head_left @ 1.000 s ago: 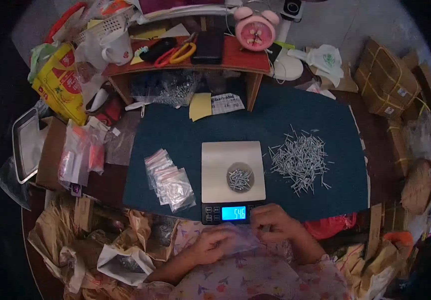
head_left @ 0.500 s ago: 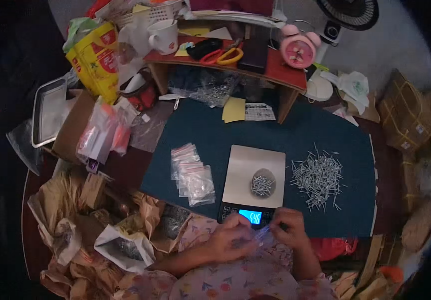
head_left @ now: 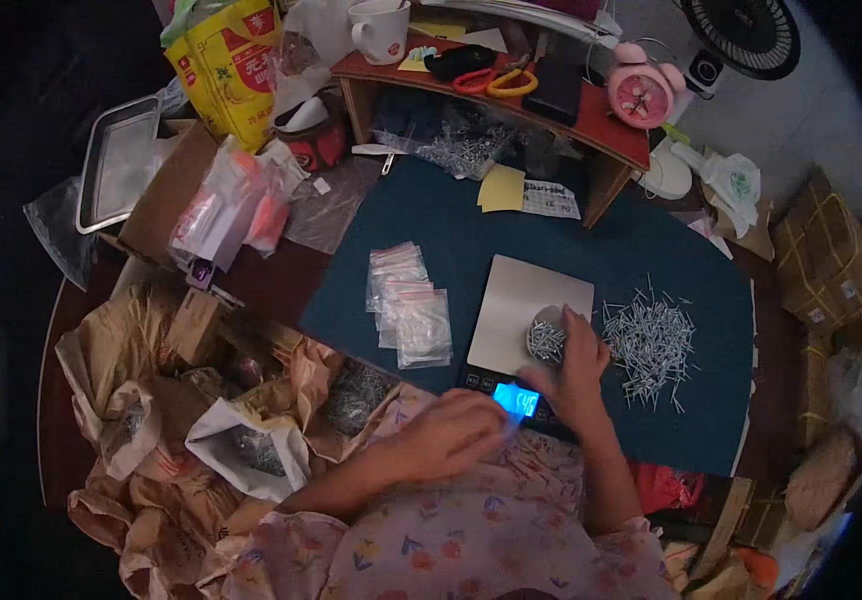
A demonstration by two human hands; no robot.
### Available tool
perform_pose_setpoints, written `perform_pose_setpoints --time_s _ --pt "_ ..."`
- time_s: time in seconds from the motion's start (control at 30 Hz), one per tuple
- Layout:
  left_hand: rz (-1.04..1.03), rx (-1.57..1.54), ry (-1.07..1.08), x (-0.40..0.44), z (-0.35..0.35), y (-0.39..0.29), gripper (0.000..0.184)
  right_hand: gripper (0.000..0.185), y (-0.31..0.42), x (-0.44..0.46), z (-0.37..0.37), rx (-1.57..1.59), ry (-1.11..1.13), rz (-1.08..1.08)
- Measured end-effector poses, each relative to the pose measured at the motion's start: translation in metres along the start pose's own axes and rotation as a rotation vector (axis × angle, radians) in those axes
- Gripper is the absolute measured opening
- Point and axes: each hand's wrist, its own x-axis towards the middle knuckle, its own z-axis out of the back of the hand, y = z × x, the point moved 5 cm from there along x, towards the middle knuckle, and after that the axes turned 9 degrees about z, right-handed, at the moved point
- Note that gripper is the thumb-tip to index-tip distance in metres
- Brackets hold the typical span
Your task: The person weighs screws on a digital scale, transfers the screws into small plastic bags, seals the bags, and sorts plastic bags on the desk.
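Note:
My right hand (head_left: 576, 372) is over the right side of the digital scale (head_left: 519, 305), fingers apart, its fingertips at the rim of a small round dish (head_left: 544, 340) of screws or nails. Near the scale's lit display my left hand (head_left: 456, 432) has its fingers curled around a clear plastic bag that is partly hidden and blurred. A loose pile of metal screws or nails (head_left: 649, 345) lies right of the scale. Several clear zip bags (head_left: 414, 310) overlap to its left.
A red-brown shelf (head_left: 601, 118) at the back carries scissors (head_left: 511, 82), a mug (head_left: 381, 32) and a pink alarm clock (head_left: 641, 95). Paper bags (head_left: 131, 345) and an open white bag (head_left: 251, 450) of metal pieces stand at the lower left. Tied cardboard (head_left: 821, 250) is at the right.
The camera view has shifted. My right hand has left the plastic bag and moved forward to the dish on the scale. My left hand has stayed near the scale's front edge with the bag.

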Motion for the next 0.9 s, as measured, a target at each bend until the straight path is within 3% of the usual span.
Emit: perform_pose_setpoints --time_s 0.07,0.1,0.2,0.23,0.33,0.43,0.57,0.77,0.9 --pt "0.197 0.074 0.036 -0.007 0.007 0.012 0.015 0.085 -0.003 0.004 -0.008 -0.031 0.036 0.026" --pt "0.191 0.062 -0.029 -0.008 0.011 0.014 0.015 0.084 -0.004 0.006 -0.008 -0.048 0.053 0.037" --pt "0.170 0.058 -0.149 -0.009 0.018 0.025 0.015 0.078 -0.021 0.006 -0.001 0.364 0.045 -0.176" --pt "0.162 0.080 -0.142 -0.007 0.021 0.028 0.014 0.073 -0.013 0.010 0.007 0.617 -0.065 -0.173" --pt "0.102 0.131 -0.140 0.004 0.023 0.025 0.015 0.069 0.000 0.022 0.022 1.026 0.065 -0.109" --pt "0.063 0.098 -0.125 0.012 0.020 0.011 0.017 0.061 0.034 0.036 0.048 1.076 0.212 0.004" --pt "-0.030 0.147 -0.140 0.019 0.015 0.000 0.017 0.052 0.057 0.047 0.046 0.731 0.207 0.338" --pt "-0.056 0.215 -0.208 0.019 0.014 0.004 0.018 0.050 0.101 0.049 0.062 0.230 0.261 0.475" --pt "-0.012 0.193 -0.259 0.017 0.021 0.009 0.018 0.057 0.090 0.051 0.073 0.308 0.171 0.493"
